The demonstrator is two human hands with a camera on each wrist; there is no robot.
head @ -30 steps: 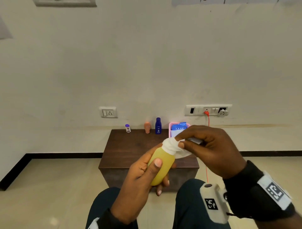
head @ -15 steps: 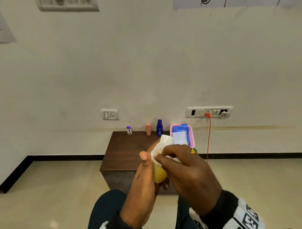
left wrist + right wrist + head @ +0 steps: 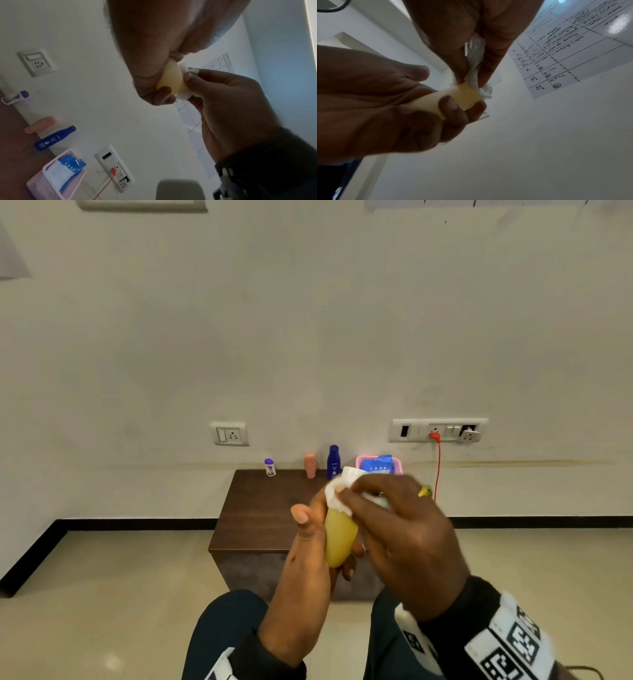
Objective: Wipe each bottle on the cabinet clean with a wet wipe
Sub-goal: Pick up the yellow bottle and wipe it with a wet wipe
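My left hand (image 3: 315, 529) grips a yellow bottle (image 3: 339, 539) upright in front of me, above the brown cabinet (image 3: 260, 508). My right hand (image 3: 387, 508) pinches a white wet wipe (image 3: 337, 494) against the bottle's neck and shoulder. The left wrist view shows the yellow bottle (image 3: 171, 79) between both hands, with the wet wipe (image 3: 184, 94) under my right fingers. In the right wrist view the wet wipe (image 3: 475, 75) is bunched on the yellow bottle (image 3: 453, 97). The bottle's cap is hidden by the wipe.
At the back of the cabinet stand a small white bottle (image 3: 270, 467), a peach bottle (image 3: 310, 465) and a dark blue bottle (image 3: 333, 462). A pink basket (image 3: 397, 463) holds a blue wipes pack (image 3: 376, 463). A red cable (image 3: 437, 460) hangs from a wall socket.
My left hand has tipped the yellow bottle up to near vertical and raised it. My right hand has slid the wipe from the cap down onto the bottle's upper body.
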